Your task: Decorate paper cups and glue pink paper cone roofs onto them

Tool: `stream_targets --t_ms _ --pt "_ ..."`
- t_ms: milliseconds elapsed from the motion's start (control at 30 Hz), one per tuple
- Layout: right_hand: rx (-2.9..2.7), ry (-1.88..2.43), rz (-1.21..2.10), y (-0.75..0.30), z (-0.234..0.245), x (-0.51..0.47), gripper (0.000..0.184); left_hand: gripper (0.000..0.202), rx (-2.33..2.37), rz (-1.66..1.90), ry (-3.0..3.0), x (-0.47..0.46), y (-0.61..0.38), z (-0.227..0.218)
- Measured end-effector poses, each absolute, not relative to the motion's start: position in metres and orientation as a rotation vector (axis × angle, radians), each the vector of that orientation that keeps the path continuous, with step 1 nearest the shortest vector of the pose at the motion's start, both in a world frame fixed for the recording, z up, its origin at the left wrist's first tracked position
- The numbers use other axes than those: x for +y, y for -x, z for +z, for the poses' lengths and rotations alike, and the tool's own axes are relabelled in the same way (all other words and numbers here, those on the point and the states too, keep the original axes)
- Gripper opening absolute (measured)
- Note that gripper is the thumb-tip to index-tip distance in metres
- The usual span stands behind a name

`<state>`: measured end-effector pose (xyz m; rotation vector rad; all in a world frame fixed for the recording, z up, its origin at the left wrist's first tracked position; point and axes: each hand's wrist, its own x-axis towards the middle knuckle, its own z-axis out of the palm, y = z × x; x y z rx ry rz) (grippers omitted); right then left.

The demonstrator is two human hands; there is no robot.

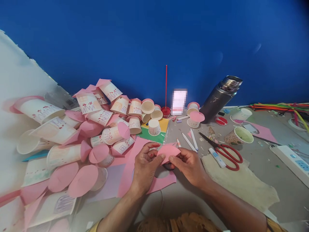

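Both of my hands pinch one small pink paper cone piece (168,152) just above the table. My left hand (145,167) grips its left edge with thumb and curled fingers. My right hand (189,165) holds its right edge between thumb and fingertips. Under my hands lies a pink paper sheet (131,169) with a round hole cut out of it. Red-handled scissors (224,152) lie just right of my right hand, beside a glue stick (217,157).
A heap of decorated paper cups with pink cone tops (91,125) fills the left side. White markers (190,140), a tilted steel flask (218,96), a patterned cup (238,136), a power strip (291,161), coloured sticks (282,108) and a beige cloth (243,183) lie around.
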<state>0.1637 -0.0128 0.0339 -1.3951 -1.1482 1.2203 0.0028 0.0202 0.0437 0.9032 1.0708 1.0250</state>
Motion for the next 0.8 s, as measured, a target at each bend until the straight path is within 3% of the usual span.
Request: stream_targets --t_ms 367,800 --pt "-1.096 1.365 1.218 -0.163 0.030 -0.014 0.024 0.059 0.886 0.893 -0.864 0.018 -0.004 0.050" --pt "-0.873 1.301 1.539 -0.164 0.036 -0.006 0.024 0.058 1.001 0.800 -0.906 0.017 -0.005 0.055"
